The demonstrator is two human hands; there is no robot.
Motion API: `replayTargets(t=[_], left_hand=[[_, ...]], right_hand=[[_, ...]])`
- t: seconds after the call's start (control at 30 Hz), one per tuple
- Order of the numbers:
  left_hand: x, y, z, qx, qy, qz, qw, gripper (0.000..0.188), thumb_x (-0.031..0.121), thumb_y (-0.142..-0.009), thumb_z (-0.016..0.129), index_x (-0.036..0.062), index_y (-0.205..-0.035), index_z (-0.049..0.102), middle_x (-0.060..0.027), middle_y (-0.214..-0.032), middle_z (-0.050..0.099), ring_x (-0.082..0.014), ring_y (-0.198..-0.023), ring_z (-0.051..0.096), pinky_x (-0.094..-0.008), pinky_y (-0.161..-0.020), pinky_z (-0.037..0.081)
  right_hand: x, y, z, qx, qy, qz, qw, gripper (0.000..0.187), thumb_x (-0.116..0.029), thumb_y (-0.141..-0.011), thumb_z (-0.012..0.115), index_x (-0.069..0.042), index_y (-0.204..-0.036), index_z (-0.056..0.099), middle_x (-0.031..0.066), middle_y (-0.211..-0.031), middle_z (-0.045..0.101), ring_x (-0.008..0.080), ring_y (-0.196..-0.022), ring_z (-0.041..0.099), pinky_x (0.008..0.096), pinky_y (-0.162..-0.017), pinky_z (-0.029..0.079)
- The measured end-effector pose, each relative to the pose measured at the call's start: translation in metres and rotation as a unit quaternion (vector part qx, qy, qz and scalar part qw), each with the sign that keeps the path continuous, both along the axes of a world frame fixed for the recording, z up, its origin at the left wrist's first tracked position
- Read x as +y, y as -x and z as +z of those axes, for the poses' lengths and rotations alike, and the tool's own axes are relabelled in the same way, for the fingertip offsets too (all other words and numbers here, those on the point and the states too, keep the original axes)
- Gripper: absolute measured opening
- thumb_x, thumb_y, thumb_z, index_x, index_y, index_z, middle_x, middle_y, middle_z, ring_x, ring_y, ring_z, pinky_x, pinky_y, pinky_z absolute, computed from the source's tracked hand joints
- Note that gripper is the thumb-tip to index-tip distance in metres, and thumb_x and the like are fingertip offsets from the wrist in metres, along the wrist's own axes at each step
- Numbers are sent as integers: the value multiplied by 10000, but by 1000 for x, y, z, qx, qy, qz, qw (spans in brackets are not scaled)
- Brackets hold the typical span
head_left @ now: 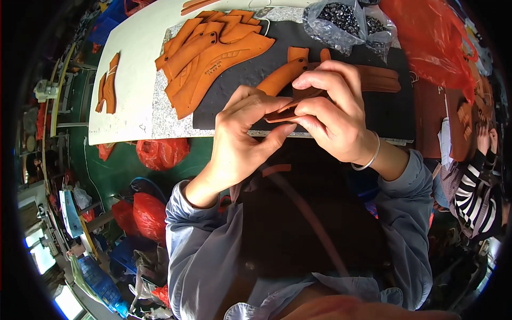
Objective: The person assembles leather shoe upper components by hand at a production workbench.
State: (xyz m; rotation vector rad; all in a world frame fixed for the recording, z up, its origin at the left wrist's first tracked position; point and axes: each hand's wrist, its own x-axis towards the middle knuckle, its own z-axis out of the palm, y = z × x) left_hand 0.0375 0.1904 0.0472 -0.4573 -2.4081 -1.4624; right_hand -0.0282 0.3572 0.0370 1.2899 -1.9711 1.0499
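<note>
Above the near edge of the table, a folded brown leather piece [282, 113] is held up between my two hands. My left hand [237, 136] pinches its left end with thumb and forefinger. On the other side, my right hand [336, 109] grips it with bent fingers, hiding much of it. Just behind my hands lies a tan leather piece [281, 76] with a dark snap, partly covered by my fingers. A stack of tan leather pieces [221, 61], some stamped and fitted with dark snaps, rests to the left. Beyond my right hand, a long brown leather strip [381, 79] lies on the mat.
A black mat [213, 109] covers part of the white table [130, 74]. Clear bags of small dark shiny parts [338, 18] stand at the back, beside red plastic [426, 37]. Small leather pieces [109, 88] lie far left. Another person's hands [486, 138] are at the right.
</note>
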Motion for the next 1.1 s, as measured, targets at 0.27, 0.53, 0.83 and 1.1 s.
replayTargets(t=[0.27,0.53,0.83,1.1], left_hand=[[3,7,-12,41,-30,30,998,313,38,-618,758,-14,-901,635,-88,-747,585,-194,-667,565,-294,-579,500],[-6,8,-13,36,17,59,998,218,4,-644,727,10,-843,637,-78,-744,628,-193,-702,561,-295,-613,476],[-2,-2,-20,81,70,30,994,215,89,-625,734,56,-810,629,-12,-728,613,-198,-694,524,-308,-631,402],[-4,-4,-15,110,117,-14,987,194,28,-668,709,17,-838,615,-57,-799,639,-216,-745,534,-303,-666,436]], right_hand=[[-9,13,-9,91,17,54,994,153,-133,-648,633,-67,-709,509,23,-832,536,210,-788,520,329,-640,389],[34,116,8,-52,-250,-128,958,165,-135,-798,595,-46,-935,618,92,-892,629,254,-775,604,327,-647,483],[44,190,-15,65,-379,-196,902,82,-55,-767,545,-24,-830,589,120,-818,598,296,-732,603,383,-673,485],[28,168,-9,22,-295,-138,945,184,-147,-812,563,-45,-960,603,103,-864,593,279,-860,570,385,-738,465]])
